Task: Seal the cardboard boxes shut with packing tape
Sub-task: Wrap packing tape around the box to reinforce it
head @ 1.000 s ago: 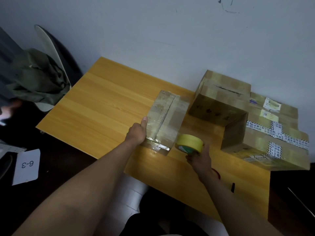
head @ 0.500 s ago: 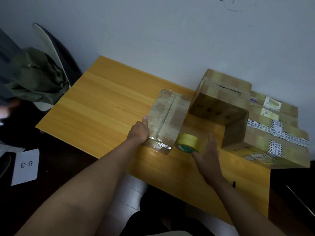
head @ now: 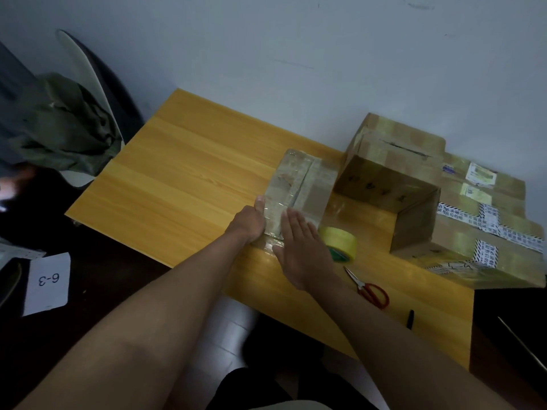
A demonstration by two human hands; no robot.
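Observation:
A small cardboard box (head: 302, 184) wrapped in shiny clear tape lies on the wooden table (head: 177, 184). My left hand (head: 250, 221) presses against its near left corner, thumb up along the side. Flat and with fingers together, my right hand (head: 299, 247) rests on the box's near end. A yellow roll of packing tape (head: 340, 242) stands free on the table just right of that hand. Red-handled scissors (head: 368, 288) lie near the front edge.
Two larger taped boxes sit at the right: a brown one (head: 387, 167) by the wall and a flat one (head: 485, 229) with printed tape. A black pen (head: 410, 318) lies at the table's front edge. A chair with green cloth (head: 59, 125) stands left.
My right hand let go of the tape roll and moved left onto the near end of the small box. The roll now stands alone. The scissors have come into sight.

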